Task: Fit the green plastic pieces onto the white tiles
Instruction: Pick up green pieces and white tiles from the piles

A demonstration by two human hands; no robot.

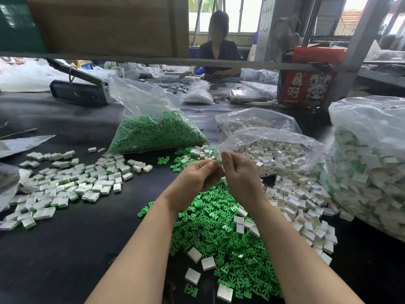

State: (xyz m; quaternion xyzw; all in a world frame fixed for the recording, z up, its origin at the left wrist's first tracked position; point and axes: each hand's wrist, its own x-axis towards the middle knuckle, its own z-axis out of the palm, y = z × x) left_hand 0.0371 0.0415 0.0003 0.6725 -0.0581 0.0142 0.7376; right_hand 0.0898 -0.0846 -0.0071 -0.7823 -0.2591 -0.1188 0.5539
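Observation:
My left hand (198,175) and my right hand (240,172) meet above the table's middle, fingers curled together around a small piece that they almost wholly hide; a sliver of white and green shows between the fingertips. Below my wrists lies a heap of loose green plastic pieces (221,233) with a few white tiles (208,263) on it. More bare white tiles (302,200) spread to the right. To the left lies a spread of white tiles with green fitted (72,183).
A clear bag of green pieces (153,132) lies behind, an open bag of white tiles (269,148) right of it, and a big bag of fitted tiles (370,167) at far right. A person sits across the black table. A red box (306,84) stands at the back.

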